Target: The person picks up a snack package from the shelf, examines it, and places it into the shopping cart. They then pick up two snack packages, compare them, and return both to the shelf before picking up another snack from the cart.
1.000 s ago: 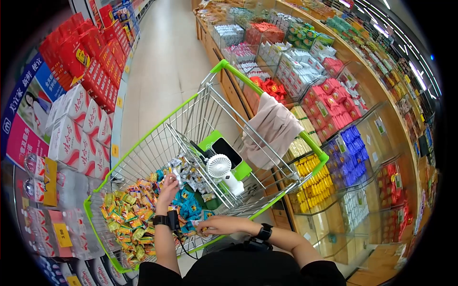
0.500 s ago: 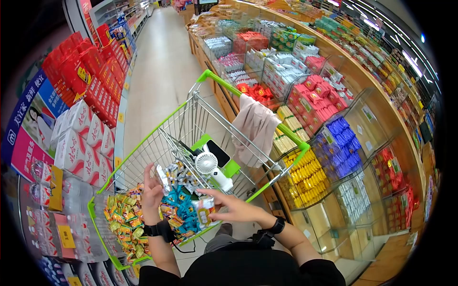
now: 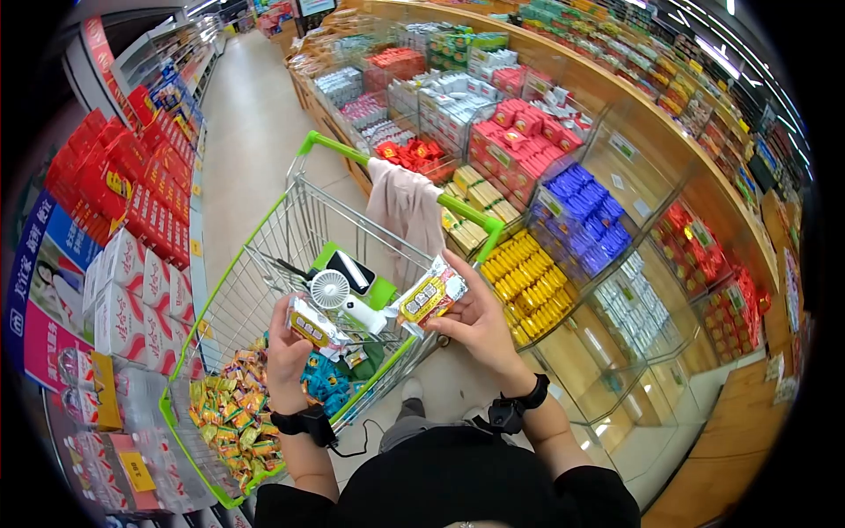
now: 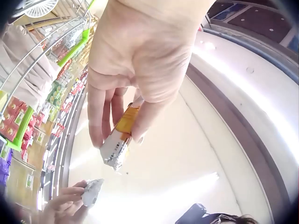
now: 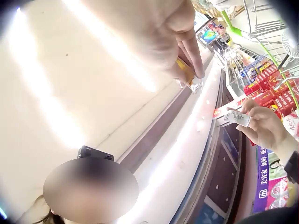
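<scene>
My left hand (image 3: 286, 359) grips a small white-and-yellow wrapped snack packet (image 3: 317, 326) over the near part of the cart. In my right hand (image 3: 484, 321) is a second, similar snack packet (image 3: 431, 295), pinched between thumb and fingers with its printed face up. The two packets are apart, at about the same height. The left wrist view shows my left thumb and fingers on opposite sides of the left packet (image 4: 120, 133). In the right wrist view, the right packet (image 5: 186, 72) is partly hidden behind my fingers.
Under my hands stands a green-rimmed shopping cart (image 3: 231, 264) with orange and yellow packets (image 3: 233, 409) and teal packets (image 3: 326, 387). A white fan (image 3: 331, 290), a phone (image 3: 350, 271) and a pink cloth (image 3: 405, 207) are at its handle end. Candy bins (image 3: 528, 290) line the right.
The view has turned right. My right hand has raised its packet away from my body. My left hand, earlier among the silver packets in the cart, now holds a packet up.
</scene>
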Motion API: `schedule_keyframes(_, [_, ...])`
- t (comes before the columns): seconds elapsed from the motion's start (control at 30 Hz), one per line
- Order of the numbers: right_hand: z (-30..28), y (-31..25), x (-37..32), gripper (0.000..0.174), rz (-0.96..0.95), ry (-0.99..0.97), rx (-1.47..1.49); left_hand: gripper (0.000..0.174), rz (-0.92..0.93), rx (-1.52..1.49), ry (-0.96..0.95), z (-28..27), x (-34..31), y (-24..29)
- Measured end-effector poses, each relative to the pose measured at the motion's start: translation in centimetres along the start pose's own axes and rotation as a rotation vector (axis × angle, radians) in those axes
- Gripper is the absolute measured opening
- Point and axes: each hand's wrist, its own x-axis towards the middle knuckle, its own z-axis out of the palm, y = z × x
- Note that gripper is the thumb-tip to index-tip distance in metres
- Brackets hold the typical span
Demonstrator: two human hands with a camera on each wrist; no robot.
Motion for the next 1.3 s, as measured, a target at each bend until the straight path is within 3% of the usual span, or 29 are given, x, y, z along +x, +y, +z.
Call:
schedule_keyframes(0.43, [-1.9, -3.1, -4.4, 0.076, -0.221, 0.157, -0.070, 0.091, 0.107, -0.016, -0.036, 6.1, -0.9, -1.3])
schedule_keyframes(0.5, [-2.2, -3.4, -5.1, 0.076, -0.225, 0.167, -0.066, 0.082, 0.156, 0.006, -0.039, 7.7, -0.9, -1.1])
schedule_keyframes(0.8, [-3.8, -4.9, -8.4, 0.076, -0.266, 0.254, -0.111, 0.074, 0.271, 0.111, -0.038, 13.6, -1.4, -1.7])
schedule_keyframes(1.3, [-7.1, -6.8, -14.4, 0.074, -0.366, 0.406, -0.108, 0.071, 0.183, 0.240, -0.243, 19.4, -4.0, -4.7])
